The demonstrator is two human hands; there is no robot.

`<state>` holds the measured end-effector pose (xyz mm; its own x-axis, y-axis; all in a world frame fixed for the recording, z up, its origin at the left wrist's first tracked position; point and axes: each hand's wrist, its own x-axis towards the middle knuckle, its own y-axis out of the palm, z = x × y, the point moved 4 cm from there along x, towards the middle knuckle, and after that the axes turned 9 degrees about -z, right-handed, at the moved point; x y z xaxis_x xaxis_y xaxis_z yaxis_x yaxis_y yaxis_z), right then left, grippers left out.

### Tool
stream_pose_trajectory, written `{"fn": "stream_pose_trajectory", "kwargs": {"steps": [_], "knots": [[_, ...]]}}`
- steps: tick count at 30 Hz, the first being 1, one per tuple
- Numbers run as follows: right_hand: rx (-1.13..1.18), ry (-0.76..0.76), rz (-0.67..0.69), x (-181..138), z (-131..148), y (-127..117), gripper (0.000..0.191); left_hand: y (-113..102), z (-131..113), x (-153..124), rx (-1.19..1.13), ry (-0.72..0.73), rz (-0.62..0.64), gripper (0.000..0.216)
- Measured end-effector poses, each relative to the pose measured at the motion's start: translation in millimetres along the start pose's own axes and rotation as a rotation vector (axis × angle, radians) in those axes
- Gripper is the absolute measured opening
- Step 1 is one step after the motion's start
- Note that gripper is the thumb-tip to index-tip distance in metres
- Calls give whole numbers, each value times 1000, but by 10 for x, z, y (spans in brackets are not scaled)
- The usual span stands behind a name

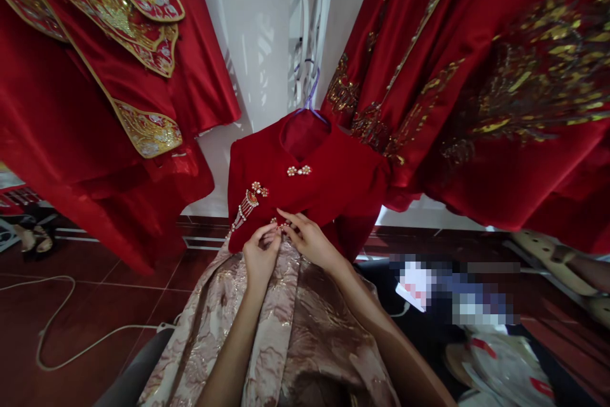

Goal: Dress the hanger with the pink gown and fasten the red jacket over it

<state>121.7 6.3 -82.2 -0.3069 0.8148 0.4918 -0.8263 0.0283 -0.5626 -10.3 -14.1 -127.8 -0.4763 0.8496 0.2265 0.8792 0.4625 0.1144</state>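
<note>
A red long-sleeved top with a stand collar hangs on a purple hanger in front of me. Flower-shaped beaded clasp pieces sit below its neckline, and a beaded tassel ornament decorates one side of the chest. My left hand pinches a small beaded clasp at the top's lower front. From the other side my right hand grips it too, thumb and fingers bent towards it. Fingertips partly cover this clasp. Pinkish brocade cloth with a gold pattern lies beneath both forearms.
Red embroidered garments hang at left and right. A white cable loops over the tiled floor. Plastic-wrapped items lie at lower right beside a blurred-out patch. Shoes stand far left.
</note>
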Motion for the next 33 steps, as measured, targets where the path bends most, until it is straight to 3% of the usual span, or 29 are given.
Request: {"fn": "stream_pose_trajectory", "kwargs": {"steps": [10,16,28,33], "knots": [[52,-1,-71,-7,7,5,42,-38,15,-13,184,94,31,27],[68,22,-31,-9,0,10,42,-44,29,37,152,108,31,23],[-116,26,-31,-40,16,56,38,-8,133,67,112,115,94,18],[29,33,-2,-13,137,-119,40,-93,76,43,-28,156,-42,26]]}}
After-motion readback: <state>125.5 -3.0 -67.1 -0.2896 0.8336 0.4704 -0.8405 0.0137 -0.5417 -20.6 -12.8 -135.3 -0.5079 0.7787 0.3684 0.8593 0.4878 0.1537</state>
